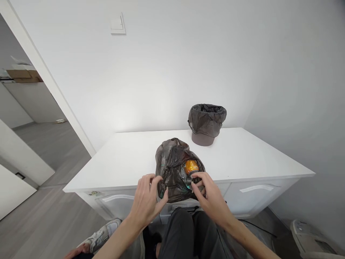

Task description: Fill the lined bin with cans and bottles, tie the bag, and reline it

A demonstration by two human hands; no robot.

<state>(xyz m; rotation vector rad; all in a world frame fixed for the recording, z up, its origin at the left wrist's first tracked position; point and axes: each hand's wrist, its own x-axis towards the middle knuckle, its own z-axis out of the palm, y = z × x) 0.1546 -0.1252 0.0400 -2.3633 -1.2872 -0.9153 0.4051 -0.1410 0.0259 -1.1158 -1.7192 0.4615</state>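
A thin black plastic bag [172, 169] lies filled at the front edge of the white tabletop [129, 154], partly hanging over it. Through its opening on the right show an orange item [191, 166] and some clear, greenish packaging. My left hand [147, 197] is at the bag's front left, fingers curved and apart, with the thumb near the plastic. At the opening's right rim, my right hand [207, 192] has its fingertips close together on the bag's edge, just below the orange item; what lies between them is too small to make out.
A brown bin [203, 139] lined with a black bag stands at the back of the table by the wall. A person's shoe [105, 233] and hand [78, 250] show at lower left. At lower right is a pale appliance [312, 237].
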